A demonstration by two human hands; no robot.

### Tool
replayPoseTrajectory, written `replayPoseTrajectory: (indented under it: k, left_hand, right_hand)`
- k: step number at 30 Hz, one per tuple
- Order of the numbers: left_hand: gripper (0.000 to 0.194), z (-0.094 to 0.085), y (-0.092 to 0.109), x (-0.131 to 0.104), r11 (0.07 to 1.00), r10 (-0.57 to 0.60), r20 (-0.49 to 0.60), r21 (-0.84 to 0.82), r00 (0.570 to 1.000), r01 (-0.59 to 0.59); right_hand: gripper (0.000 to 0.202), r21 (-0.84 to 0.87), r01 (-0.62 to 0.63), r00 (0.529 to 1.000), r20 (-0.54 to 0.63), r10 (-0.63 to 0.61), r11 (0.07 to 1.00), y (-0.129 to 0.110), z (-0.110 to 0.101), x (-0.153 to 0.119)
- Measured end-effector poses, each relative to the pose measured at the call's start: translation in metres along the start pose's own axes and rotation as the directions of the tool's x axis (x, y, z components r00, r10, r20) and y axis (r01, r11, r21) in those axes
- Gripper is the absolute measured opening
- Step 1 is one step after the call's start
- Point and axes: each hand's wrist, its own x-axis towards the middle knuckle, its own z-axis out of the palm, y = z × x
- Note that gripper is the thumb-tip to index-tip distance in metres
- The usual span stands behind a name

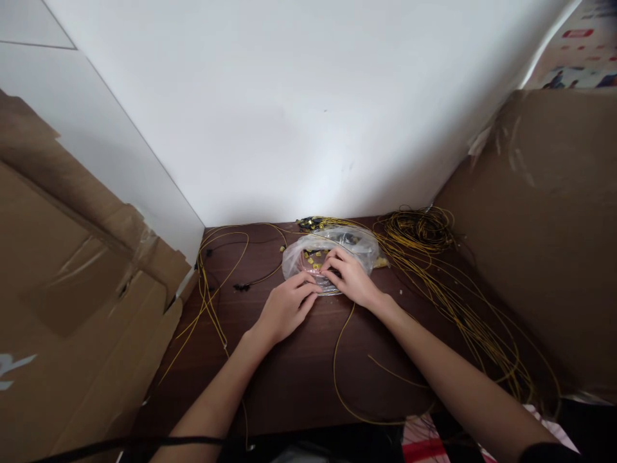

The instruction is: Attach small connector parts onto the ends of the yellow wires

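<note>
- Fabric (421, 444) in red, white and black lies at the near edge, below the table (299, 366).
- A loose yellow wire (334, 366) loops toward the person; keeping it clear of both forearms would save snags.
- The left hand (289, 305) and right hand (349, 276) meet low over the clear plastic bag (292, 260), fingers bent and narrow, tips almost together. Whether they pinch a thin wire or part of the bag, I cannot tell.
- For small, close work like this, steady one side and let the other make short moves; a light pinch should spare thin strands, and resting the wrists would help.
- Yellow pieces (315, 265) show in the bag, mid-table between the hands and the wall; tugging the plastic might spill them.
- Long yellow strands (448, 289) run along the right, with a tangled coil (419, 228) behind; lift singly, or they may knot.
- Left cardboard (72, 270) bears white lettering (17, 363), cut off, perhaps ending in "R".
- Beyond is the white wall (308, 96); the printed sheet (578, 58) upper right has a red label, too blurred to read.
</note>
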Motion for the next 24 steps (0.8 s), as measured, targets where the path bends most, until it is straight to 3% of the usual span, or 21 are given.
replayPoseTrajectory:
  k: [9,18,24]
  left_hand:
    - [0.022,0.000,0.000,-0.001,0.999,-0.016,-0.025,-0.047,1.000,0.015]
    - [0.020,-0.001,0.000,-0.001,0.992,-0.051,-0.067,-0.120,0.996,0.042]
    - [0.020,-0.002,0.001,0.000,0.974,-0.078,-0.106,-0.219,0.991,0.053]
  right_hand:
    - [0.011,0.053,-0.006,1.000,-0.010,0.006,0.999,-0.008,-0.004,-0.001]
    - [0.008,0.185,-0.136,0.975,-0.147,0.165,0.973,-0.008,-0.005,0.002]
    - [0.009,0.169,-0.072,0.979,-0.176,0.102,0.983,-0.018,-0.008,0.001]
